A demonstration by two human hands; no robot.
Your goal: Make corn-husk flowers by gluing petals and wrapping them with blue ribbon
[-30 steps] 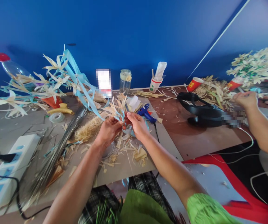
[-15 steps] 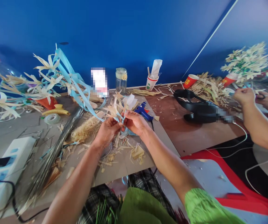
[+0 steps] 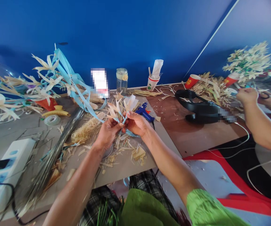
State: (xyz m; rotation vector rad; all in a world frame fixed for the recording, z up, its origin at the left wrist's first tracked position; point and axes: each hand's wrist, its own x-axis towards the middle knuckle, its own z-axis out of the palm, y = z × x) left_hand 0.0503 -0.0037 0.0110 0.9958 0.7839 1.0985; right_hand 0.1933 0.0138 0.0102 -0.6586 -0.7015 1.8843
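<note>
Husk flower: one, between your two hands, raised over the littered tabletop.
Long axis: slanting; the petals fan upward and away from you, leaning left, while the blue-wrapped lower end comes down between your fingertips.
Left hand: thumb and fingers pinched on the lower end, from its left.
Right hand: thumb and fingers closed on the same end, from its right; the exact finger placement is hidden.
Nearer hand: neither, since both touch the flower; its petals lie up and left of your right fingertips.
Blue strip: one, trailing rightward beneath your right hand; you cannot tell whether it joins the flower.
Glue gun: one, near your right hand, on its far side.
Fibrous roll: one, just left of your left hand.
Wire bundle: one, farther left; its wires are too many to count.
Tape roll: one, beyond the wires.
Paper cups: three, two red and one white with a red rim.
Co-worker's hands: two, far right, well apart from yours.
</note>
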